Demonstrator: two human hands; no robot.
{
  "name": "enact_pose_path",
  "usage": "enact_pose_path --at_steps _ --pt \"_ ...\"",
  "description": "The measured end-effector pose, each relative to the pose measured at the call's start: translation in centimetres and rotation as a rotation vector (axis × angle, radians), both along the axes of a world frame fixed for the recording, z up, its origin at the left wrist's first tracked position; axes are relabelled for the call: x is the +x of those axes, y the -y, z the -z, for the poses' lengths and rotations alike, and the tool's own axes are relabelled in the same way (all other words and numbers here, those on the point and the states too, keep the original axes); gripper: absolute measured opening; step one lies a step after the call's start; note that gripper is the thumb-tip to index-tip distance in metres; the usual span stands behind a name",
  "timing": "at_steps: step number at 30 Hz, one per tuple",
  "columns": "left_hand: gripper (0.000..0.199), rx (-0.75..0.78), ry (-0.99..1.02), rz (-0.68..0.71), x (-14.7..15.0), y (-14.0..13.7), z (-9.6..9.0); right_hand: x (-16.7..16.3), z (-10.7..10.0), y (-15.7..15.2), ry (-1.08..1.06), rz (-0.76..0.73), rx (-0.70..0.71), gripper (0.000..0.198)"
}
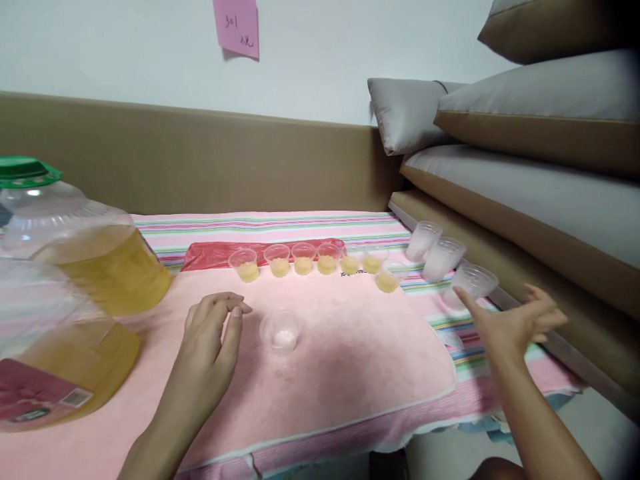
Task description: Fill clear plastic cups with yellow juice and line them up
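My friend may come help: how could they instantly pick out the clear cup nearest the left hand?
Find the large pink cloth in the foreground. On it, just right of the left hand, stands a small clear cup. Unlike the row of cups farther back, it shows no yellow contents.

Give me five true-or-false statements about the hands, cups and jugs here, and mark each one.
1. Seven cups hold yellow liquid. True.
2. The left hand grips a jug. False: it holds nothing and is beside a single cup.
3. That single cup stands on the pink cloth. True.
4. The right hand is nearest the jugs. False: it is by the clear cups at the right; whether it touches one is unclear.
5. The pink note lies on the cloth. False: it is on the wall.
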State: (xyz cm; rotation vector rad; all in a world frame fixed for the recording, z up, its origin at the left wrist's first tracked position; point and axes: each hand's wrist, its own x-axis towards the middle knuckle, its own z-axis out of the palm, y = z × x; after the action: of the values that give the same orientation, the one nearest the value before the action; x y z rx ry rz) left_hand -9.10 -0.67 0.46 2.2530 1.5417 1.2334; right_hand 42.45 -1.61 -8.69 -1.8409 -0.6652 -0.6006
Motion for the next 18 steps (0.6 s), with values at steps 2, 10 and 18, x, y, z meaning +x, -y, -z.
enact_pose_path --at_steps 2,10,18 --pt "0.023 -0.024 0.002 -0.01 -0.2 0.1 -0.1 -1.3 -1.3 0.9 0.085 -0.007 0.098 0.099" --pt "0.035 -0.246 0.0 0.03 -0.1 1.2 -0.6 -14.5 -5.8 1.7 0.332 -0.678 0.144 0.036" --pt "0.059 -0.362 -0.053 0.051 0.0 1.8 0.0 -24.7 -4.8 1.6 0.328 -1.336 -0.007 0.017"
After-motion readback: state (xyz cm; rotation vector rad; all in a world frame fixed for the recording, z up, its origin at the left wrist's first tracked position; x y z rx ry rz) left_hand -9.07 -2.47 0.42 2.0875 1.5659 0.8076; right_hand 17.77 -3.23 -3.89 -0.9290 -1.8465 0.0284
